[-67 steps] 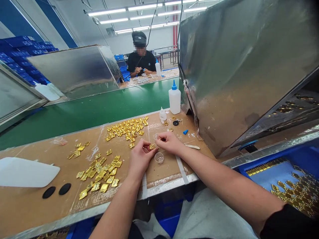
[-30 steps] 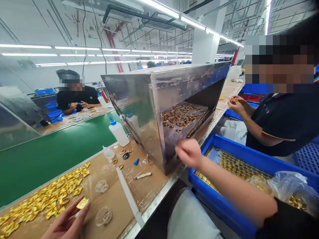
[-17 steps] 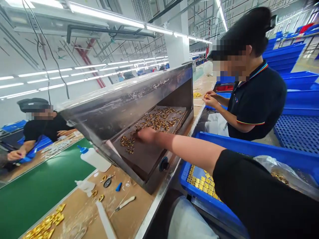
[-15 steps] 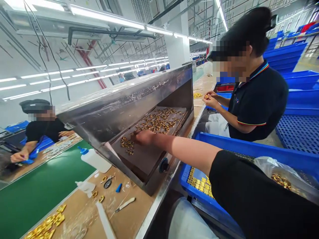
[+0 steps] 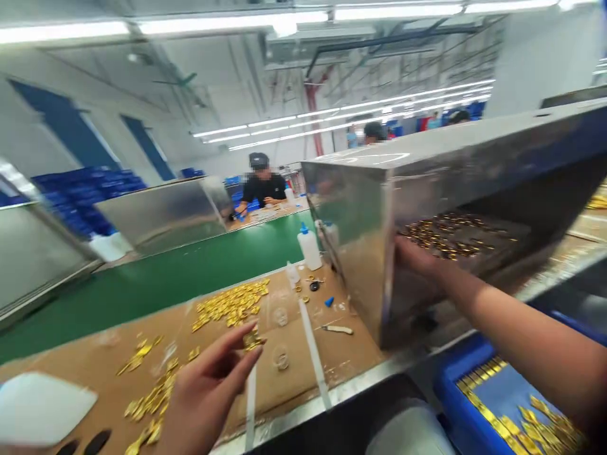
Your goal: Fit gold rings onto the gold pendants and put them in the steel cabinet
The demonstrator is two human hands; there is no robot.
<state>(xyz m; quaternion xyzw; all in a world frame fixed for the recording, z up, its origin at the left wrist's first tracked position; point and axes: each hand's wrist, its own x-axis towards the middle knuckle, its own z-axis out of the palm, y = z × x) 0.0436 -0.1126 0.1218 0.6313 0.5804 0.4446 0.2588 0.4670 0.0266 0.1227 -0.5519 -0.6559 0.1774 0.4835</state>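
Note:
My left hand (image 5: 203, 385) is over the brown tabletop, thumb and fingers pinching a small gold-coloured metal piece (image 5: 253, 339). My right hand (image 5: 413, 256) reaches inside an open-fronted metal box (image 5: 353, 221). Its fingers are blurred and partly hidden by the box's side edge, so I cannot tell what they hold. Beside that hand, many small gold-coloured pieces (image 5: 455, 235) lie spread out inside the box. Below my left hand lies a loose group of gold-coloured metal pieces (image 5: 154, 398), and a larger heap (image 5: 232, 303) sits behind it.
Near the box are a white bottle with a blue cap (image 5: 309, 248), a small white bottle (image 5: 292, 273), a blue cap (image 5: 329, 302) and a pale-handled tool (image 5: 338, 329). A blue bin (image 5: 446, 385) holds gold pieces at right. Behind runs a green belt (image 5: 190, 268); a person (image 5: 263, 188) sits beyond.
The view has swung left. My left hand has come into view with a gold-coloured metal piece in its pinch. My right hand is now at the box's left inner side.

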